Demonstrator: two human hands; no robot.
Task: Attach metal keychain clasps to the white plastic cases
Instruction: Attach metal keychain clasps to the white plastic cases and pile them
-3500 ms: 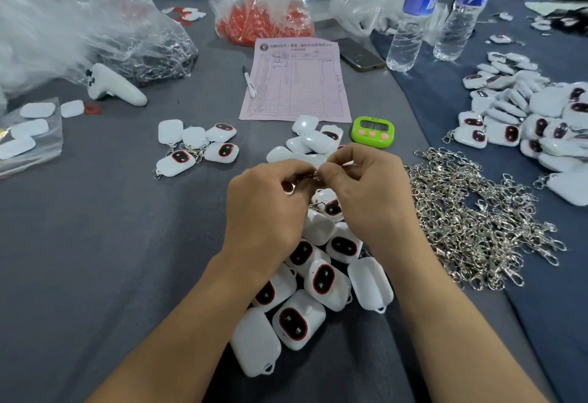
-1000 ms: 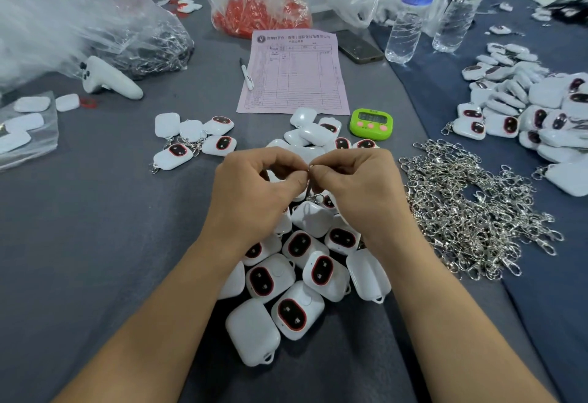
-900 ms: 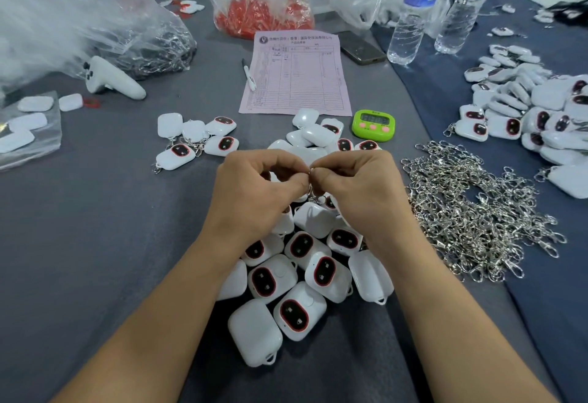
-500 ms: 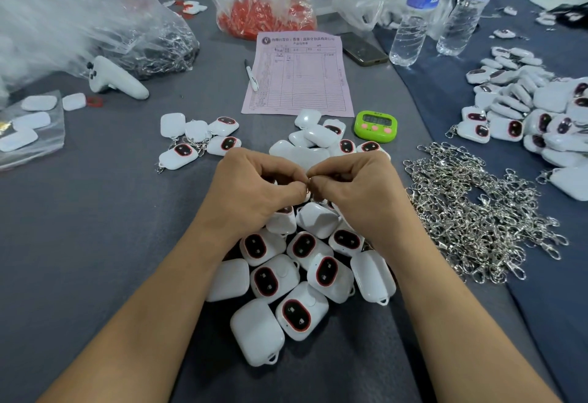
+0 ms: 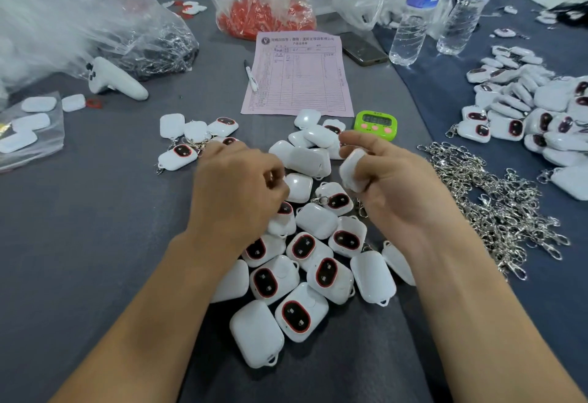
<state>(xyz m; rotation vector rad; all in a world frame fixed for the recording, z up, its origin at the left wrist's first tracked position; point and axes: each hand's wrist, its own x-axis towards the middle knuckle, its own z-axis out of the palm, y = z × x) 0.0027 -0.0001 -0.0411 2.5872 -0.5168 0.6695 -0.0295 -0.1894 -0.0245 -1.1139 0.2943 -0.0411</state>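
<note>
Currently my right hand (image 5: 394, 189) curls round a small white rounded plastic case (image 5: 352, 171), thumb above and fingers beneath, held just over the heap of white plastic cases with red-ringed dark windows (image 5: 327, 275) on the grey cloth-covered table (image 5: 79, 243). My left hand (image 5: 238, 192) hovers beside it over that heap, fingers curled in, but it is blurred and I cannot tell whether it pinches anything. Right of my right wrist lies the tangled pile of silver metal keychain clasps (image 5: 496, 205).

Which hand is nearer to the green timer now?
Right. The right hand is just on the near side of the green timer; the left hand is farther off, toward the timer's left.
</note>
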